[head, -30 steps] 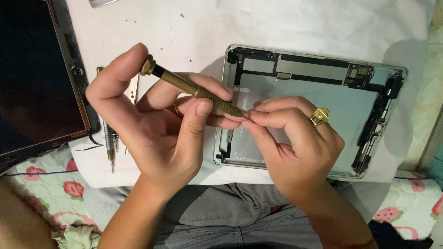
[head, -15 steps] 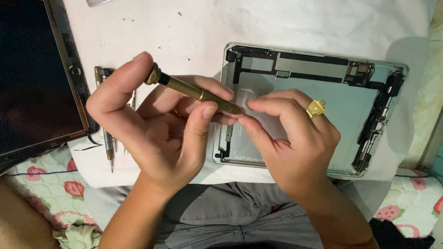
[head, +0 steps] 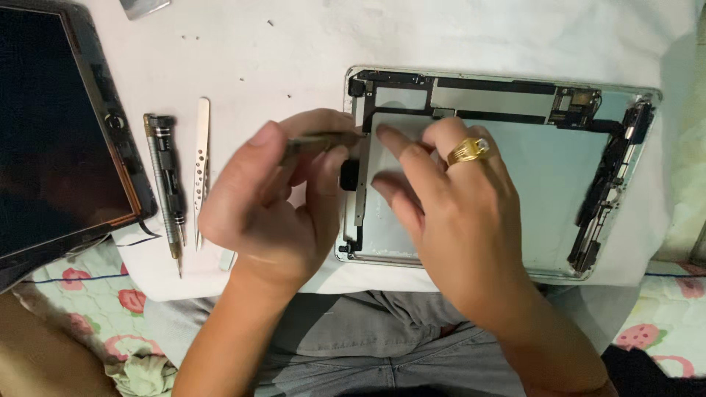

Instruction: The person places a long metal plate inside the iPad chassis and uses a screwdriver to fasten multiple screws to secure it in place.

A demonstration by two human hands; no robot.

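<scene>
An opened tablet shell point(head: 559, 169) lies on a white board, its circuit parts showing along the top and right edges. My left hand point(head: 272, 213) grips a brass-coloured screwdriver point(head: 320, 141) held almost flat, its tip pointing at the shell's left edge. My right hand point(head: 448, 213), with a gold ring, rests fingers down on the bare metal inside the shell, beside the screwdriver tip. Nothing is held in the right hand.
The detached dark screen panel point(head: 59, 140) lies at the left. Between it and my hands lie a black screwdriver point(head: 163, 184) and steel tweezers point(head: 200, 165). The white board point(head: 243, 51) rests over my lap and a floral cloth point(head: 81, 294).
The screwdriver has tipped down from a slanted hold to nearly flat. Both hands have moved toward the shell's left edge, and my right fingers now lie on the metal.
</scene>
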